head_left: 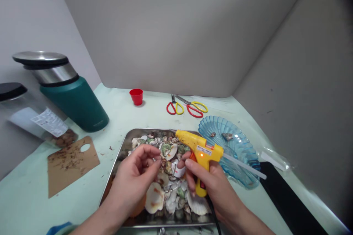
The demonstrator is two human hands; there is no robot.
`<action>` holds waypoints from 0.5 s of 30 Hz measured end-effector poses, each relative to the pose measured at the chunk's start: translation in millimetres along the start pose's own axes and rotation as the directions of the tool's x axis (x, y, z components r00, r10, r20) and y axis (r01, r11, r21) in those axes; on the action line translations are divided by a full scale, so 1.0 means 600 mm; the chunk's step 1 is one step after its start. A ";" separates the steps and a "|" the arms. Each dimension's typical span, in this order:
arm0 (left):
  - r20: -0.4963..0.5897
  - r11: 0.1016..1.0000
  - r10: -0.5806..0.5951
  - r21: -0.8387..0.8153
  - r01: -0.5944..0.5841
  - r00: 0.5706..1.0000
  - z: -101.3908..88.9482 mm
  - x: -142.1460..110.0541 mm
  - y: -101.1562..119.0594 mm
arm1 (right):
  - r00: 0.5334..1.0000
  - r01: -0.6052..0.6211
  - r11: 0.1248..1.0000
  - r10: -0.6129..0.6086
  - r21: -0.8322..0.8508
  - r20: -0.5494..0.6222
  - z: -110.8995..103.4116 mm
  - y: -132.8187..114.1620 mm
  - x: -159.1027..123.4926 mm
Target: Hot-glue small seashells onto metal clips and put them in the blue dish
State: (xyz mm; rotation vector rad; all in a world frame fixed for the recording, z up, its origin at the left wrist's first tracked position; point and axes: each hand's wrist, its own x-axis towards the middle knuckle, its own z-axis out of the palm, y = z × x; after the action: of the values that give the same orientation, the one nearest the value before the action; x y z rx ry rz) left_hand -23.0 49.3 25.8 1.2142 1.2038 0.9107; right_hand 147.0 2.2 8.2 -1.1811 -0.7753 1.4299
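Observation:
In my right hand (220,187) is a yellow hot glue gun (191,141), held by its handle with the nozzle pointing up and left. A small light glows orange on its side, and a long translucent glue stick (244,166) sticks out of its back. My left hand (132,176) has its thumb and fingertips pinched together to the left of the gun; what they hold, if anything, is too small to tell. Both hands are over a metal tray (165,224) full of mixed shells, among them a large pale scallop shell (154,198).
A blue fluted dish (242,143) with a few shells stands at right, beside a long black object (289,198). Scissors (194,108) and a red cup (136,96) lie behind. Left are a stained brown board (71,163), a green bottle (74,101) and a clear jar (41,117).

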 end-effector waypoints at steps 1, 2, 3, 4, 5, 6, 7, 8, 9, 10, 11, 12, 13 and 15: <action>-0.011 1.000 0.010 -0.001 -0.010 1.000 0.000 0.000 -0.001 | 1.000 0.000 1.000 0.000 -0.003 -0.003 0.000 0.000 0.000; -0.020 1.000 0.018 -0.002 -0.018 1.000 0.001 0.000 -0.002 | 1.000 -0.001 1.000 0.001 -0.006 -0.003 0.000 0.000 0.001; -0.026 1.000 0.024 0.000 -0.024 0.999 0.001 0.000 -0.003 | 1.000 -0.004 1.000 0.004 -0.008 -0.001 0.000 0.000 0.001; -0.027 1.000 0.028 0.007 -0.027 0.999 0.001 0.000 -0.003 | 1.000 -0.007 1.000 0.007 -0.011 0.001 0.000 0.000 0.002; -0.023 0.999 0.029 0.018 -0.029 0.999 0.000 0.000 -0.004 | 1.000 -0.009 1.000 0.010 -0.012 0.003 0.000 0.000 0.002; -0.015 0.999 0.032 0.029 -0.032 0.999 0.000 0.000 -0.003 | 1.000 -0.009 1.000 0.009 -0.010 0.004 0.000 0.000 0.002; -0.007 0.999 0.035 0.040 -0.035 0.999 0.000 -0.001 -0.003 | 1.000 -0.007 1.000 0.007 -0.007 0.003 0.000 0.000 0.003; -0.003 0.998 0.038 0.048 -0.038 0.999 0.000 -0.001 -0.002 | 1.000 -0.003 1.000 0.003 -0.006 0.001 0.000 0.000 0.003; 0.000 0.998 0.040 0.055 -0.040 0.999 0.000 -0.002 -0.001 | 1.000 0.001 1.000 -0.001 -0.007 0.000 0.000 0.000 0.003; -0.001 0.997 0.040 0.061 -0.040 0.999 0.000 -0.002 0.000 | 1.000 0.005 1.000 -0.005 -0.008 0.000 0.000 -0.001 0.003; -0.006 0.997 0.039 0.066 -0.038 0.999 0.001 -0.002 0.001 | 1.000 0.007 1.000 -0.007 -0.009 0.003 0.001 -0.001 0.003; -0.012 0.997 0.034 0.071 -0.033 0.999 0.001 -0.002 0.002 | 1.000 0.009 1.000 -0.009 -0.011 0.001 0.001 -0.002 0.003; -0.018 0.997 0.030 0.074 -0.028 0.999 0.001 -0.002 0.002 | 1.000 0.009 1.000 -0.009 -0.013 -0.001 0.001 -0.002 0.003; -0.028 0.997 0.025 0.078 -0.023 0.999 0.000 -0.001 0.000 | 1.000 0.006 1.000 -0.006 -0.014 -0.006 0.001 -0.002 0.002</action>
State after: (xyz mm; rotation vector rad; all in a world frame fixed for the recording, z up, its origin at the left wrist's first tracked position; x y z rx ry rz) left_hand -23.0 48.4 25.9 1.2843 1.2599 0.9089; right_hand 146.7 3.8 9.2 -1.1929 -0.7852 1.4173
